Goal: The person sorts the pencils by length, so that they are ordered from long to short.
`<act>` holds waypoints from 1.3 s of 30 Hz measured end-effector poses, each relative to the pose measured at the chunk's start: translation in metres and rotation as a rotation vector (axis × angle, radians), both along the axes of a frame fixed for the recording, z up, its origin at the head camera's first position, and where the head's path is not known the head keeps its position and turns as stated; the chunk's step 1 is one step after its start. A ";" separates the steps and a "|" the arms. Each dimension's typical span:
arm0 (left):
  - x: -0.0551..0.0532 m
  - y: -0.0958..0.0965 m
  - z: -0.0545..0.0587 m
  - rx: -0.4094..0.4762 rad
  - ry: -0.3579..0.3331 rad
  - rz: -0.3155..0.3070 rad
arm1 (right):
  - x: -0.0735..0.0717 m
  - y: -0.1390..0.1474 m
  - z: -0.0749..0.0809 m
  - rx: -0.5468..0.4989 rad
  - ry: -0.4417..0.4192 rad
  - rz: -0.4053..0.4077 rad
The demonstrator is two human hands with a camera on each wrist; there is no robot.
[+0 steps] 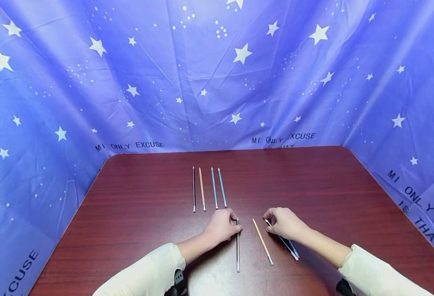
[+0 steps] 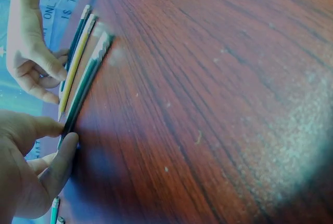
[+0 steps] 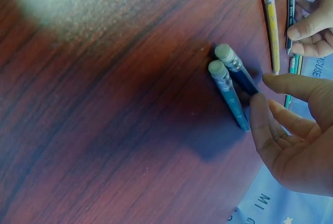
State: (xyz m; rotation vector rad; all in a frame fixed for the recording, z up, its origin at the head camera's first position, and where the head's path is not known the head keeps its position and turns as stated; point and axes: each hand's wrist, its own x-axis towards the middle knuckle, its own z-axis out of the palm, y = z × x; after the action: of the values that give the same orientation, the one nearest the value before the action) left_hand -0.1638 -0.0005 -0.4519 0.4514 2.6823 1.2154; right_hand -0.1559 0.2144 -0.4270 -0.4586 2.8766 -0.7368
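Observation:
In the head view my left hand (image 1: 222,225) pinches a dark pencil (image 1: 237,250) near its upper end, between thumb and fingers. The pencil lies along the table with its eraser end towards me. The left wrist view shows fingertips (image 2: 72,140) on both sides of this pencil (image 2: 86,81). My right hand (image 1: 287,224) pinches the far end of another dark pencil (image 1: 278,237). Beside that one, partly hidden, lies a blue pencil (image 3: 229,96), both with white erasers. Between the hands a yellow pencil (image 1: 263,242) rests on the table, untouched.
Farther back on the reddish-brown table (image 1: 146,185) lies a row: a dark pencil (image 1: 193,189), a natural-wood pencil (image 1: 202,189) and two blue pencils (image 1: 214,188), points away from me. A blue star-printed curtain (image 1: 187,74) surrounds the table's far and side edges.

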 end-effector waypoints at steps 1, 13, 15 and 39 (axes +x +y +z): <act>0.000 0.000 0.000 0.019 -0.011 -0.001 | 0.000 0.000 0.000 0.004 0.006 0.002; -0.005 -0.004 -0.001 0.222 -0.191 0.049 | 0.007 -0.005 0.008 0.103 0.023 0.016; -0.005 -0.006 -0.002 0.247 -0.219 0.062 | 0.008 -0.007 0.008 0.121 0.029 0.026; -0.014 -0.024 0.011 0.487 -0.305 0.132 | -0.007 0.000 0.023 -0.194 -0.162 -0.160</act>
State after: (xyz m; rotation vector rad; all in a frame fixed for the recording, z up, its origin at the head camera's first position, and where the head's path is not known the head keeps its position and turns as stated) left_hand -0.1780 -0.0241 -0.4410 0.1282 2.1796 1.8172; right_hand -0.1631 0.2142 -0.4037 -0.1809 2.7249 -1.0343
